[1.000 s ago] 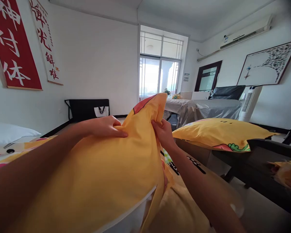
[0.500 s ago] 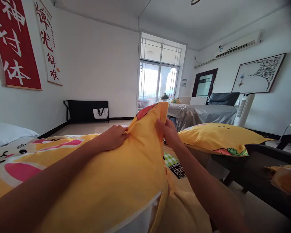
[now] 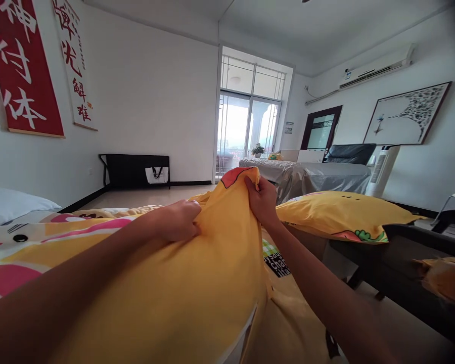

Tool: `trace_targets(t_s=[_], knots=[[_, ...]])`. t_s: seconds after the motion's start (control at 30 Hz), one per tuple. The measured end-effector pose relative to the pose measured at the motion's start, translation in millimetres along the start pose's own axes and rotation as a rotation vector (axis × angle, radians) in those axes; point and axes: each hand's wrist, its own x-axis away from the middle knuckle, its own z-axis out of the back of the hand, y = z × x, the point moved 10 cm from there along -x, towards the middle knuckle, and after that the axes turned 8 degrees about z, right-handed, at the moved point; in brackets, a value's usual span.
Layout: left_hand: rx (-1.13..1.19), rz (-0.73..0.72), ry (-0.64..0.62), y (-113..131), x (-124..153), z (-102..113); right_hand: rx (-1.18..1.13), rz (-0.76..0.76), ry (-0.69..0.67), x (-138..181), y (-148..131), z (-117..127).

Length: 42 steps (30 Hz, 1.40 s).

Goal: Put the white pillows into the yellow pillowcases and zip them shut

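Note:
A yellow pillowcase (image 3: 174,293) stands raised before me, its far corner showing a red patch. White stuffing, likely a pillow (image 3: 237,349), peeps out of the slit at its near right edge. My right hand (image 3: 263,197) pinches the raised corner between thumb and fingers. Lower on the cloth, my left hand (image 3: 180,220) is closed with a fold of the case bunched in its fingers. Beneath lies yellow bedding (image 3: 288,323) with a green check and a black lettered patch. At the left the bedding (image 3: 72,242) carries a white rabbit print with pink ears.
Another yellow pillow (image 3: 345,215) rests on a dark chair (image 3: 420,283) to the right. A white pillow (image 3: 15,205) lies far left. Beyond are a plastic-covered table (image 3: 311,174), a black folded frame (image 3: 132,169) with a white bag, and a tall white fan (image 3: 382,169).
The raised corner has dropped slightly and folded over toward my right hand. My left hand has shifted a little down, and the slit shows less white.

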Motion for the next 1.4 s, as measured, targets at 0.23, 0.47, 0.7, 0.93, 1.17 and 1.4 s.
trace_targets(t_s=[0.23,0.47,0.7,0.93,1.17,1.4], knots=[[0.18,0.044,0.19,-3.8,0.9,8.5,0.024,0.023,-0.019,-1.6,6.8,0.1],[0.302,0.032,0.034,-13.3,6.5,14.4,-0.028,0.011,0.062,5.5,12.3,12.7],[0.297,0.087,-0.147,-19.4,5.7,-6.9,-0.06,0.0,0.075,8.7,1.0,19.1],[0.269,0.132,-0.231,-19.0,4.8,-24.4,-0.135,-0.091,0.075,8.7,7.6,23.9],[0.306,0.103,-0.052,-7.4,11.6,0.3,-0.152,-0.13,0.048,8.2,15.8,28.3],[-0.051,0.002,0.265,2.6,16.0,39.9,-0.178,-0.158,0.012,4.4,27.7,25.2]])
